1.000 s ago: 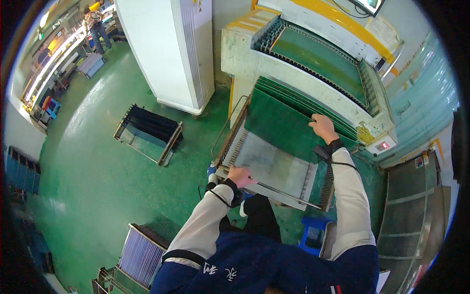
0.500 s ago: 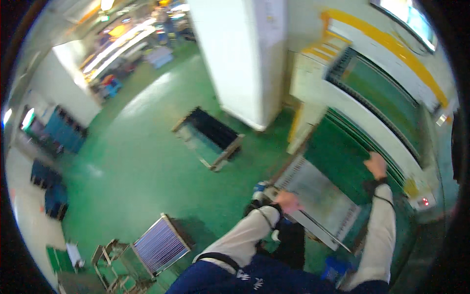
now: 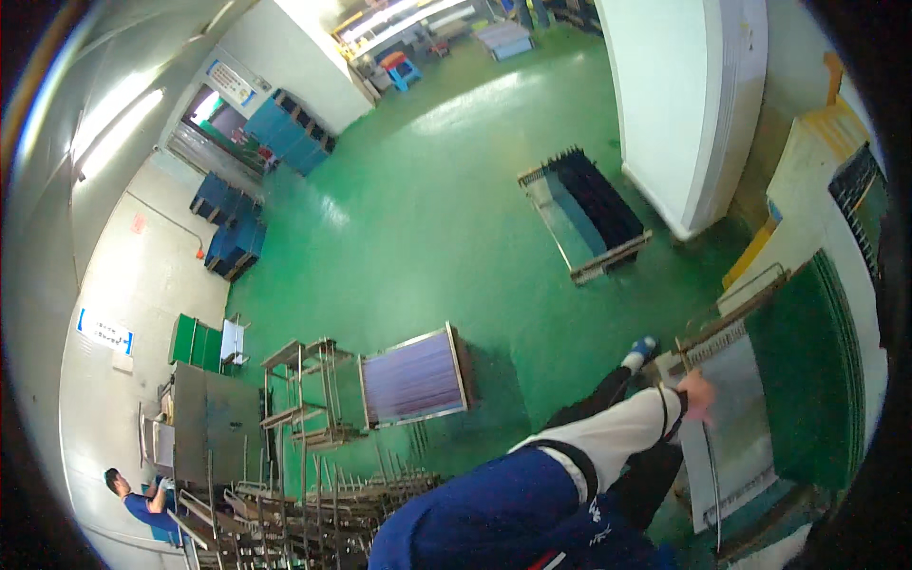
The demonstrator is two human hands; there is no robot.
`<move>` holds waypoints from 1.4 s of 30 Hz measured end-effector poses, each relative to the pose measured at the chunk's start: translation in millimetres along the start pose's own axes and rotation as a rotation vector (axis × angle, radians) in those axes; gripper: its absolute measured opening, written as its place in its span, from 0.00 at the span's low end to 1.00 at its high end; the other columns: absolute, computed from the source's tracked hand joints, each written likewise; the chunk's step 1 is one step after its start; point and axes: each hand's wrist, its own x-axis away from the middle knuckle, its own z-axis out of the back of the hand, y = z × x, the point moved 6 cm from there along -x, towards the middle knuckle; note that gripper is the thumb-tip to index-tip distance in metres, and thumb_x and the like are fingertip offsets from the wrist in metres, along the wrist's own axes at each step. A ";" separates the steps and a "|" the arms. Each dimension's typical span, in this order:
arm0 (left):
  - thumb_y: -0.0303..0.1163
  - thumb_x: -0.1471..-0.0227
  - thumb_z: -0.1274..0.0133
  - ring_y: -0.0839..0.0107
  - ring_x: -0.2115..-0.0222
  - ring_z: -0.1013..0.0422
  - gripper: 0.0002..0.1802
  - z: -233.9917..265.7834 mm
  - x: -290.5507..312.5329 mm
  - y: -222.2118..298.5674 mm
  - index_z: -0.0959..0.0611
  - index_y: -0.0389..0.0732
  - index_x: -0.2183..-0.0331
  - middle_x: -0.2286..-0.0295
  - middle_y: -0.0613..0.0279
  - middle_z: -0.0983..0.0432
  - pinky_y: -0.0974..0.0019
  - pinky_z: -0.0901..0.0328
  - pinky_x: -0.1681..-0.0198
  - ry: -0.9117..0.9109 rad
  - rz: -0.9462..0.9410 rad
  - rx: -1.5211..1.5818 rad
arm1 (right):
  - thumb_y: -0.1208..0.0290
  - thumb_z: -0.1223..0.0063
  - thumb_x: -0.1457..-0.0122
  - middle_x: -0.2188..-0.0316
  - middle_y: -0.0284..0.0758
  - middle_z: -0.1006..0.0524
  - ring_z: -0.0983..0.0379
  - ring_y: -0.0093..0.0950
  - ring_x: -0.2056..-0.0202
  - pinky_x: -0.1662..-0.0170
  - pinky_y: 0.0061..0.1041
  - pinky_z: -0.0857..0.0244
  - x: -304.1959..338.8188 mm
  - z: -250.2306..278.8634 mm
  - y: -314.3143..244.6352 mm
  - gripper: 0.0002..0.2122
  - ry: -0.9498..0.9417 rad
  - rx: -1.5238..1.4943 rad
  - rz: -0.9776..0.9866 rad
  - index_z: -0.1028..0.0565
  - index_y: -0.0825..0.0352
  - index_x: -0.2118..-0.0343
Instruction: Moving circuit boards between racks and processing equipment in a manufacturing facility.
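Observation:
My left hand (image 3: 698, 395) is at the near-left edge of a rack standing by the machine. Its fingers look curled round the upper end of a thin metal rod (image 3: 712, 480) along that edge; the fingertips are blurred. Beside the hand, a pale grey flat panel (image 3: 739, 413) lies in the rack. Dark green sheets or slots (image 3: 807, 361) fill the rack's far side. My right hand is out of view; only a pale patch, possibly its sleeve (image 3: 774, 551), shows at the lower right.
A slotted rack with dark panels (image 3: 594, 204) stands on the green floor (image 3: 427, 218) ahead, by a white pillar (image 3: 660, 95). Left are a rack of purplish panels (image 3: 416, 380), metal frames (image 3: 304, 503), blue crates (image 3: 290, 133), a cabinet (image 3: 218, 418) and another person (image 3: 147, 503).
My view has swung left, so the machine and rack sit farther right. My right hand, earlier over the rack's green side, has left the picture. My left hand stays at the rack's edge.

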 end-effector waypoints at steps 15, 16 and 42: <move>0.64 0.62 0.51 0.63 0.69 0.28 0.29 29.5 10.9 1.1 0.17 0.48 0.72 0.75 0.61 0.22 0.53 0.43 0.60 -0.026 -0.053 0.154 | 0.71 0.56 0.42 0.52 0.43 0.33 0.37 0.32 0.51 0.46 0.26 0.47 297.5 -122.6 -111.3 0.17 -0.815 -0.250 -0.454 0.35 0.71 0.51; 0.64 0.62 0.50 0.63 0.69 0.28 0.29 20.0 9.9 -4.0 0.17 0.48 0.72 0.75 0.61 0.22 0.54 0.44 0.59 0.006 -0.053 0.137 | 0.71 0.56 0.42 0.52 0.43 0.33 0.37 0.32 0.51 0.46 0.26 0.47 297.7 -123.3 -110.7 0.17 -0.821 -0.258 -0.447 0.35 0.71 0.51; 0.66 0.59 0.55 0.59 0.75 0.29 0.33 15.2 4.0 0.7 0.17 0.44 0.78 0.80 0.57 0.25 0.57 0.45 0.62 0.016 -0.115 0.105 | 0.71 0.54 0.43 0.55 0.43 0.31 0.35 0.31 0.55 0.51 0.25 0.45 299.3 -107.7 -99.2 0.15 -0.797 -0.266 -0.474 0.33 0.72 0.54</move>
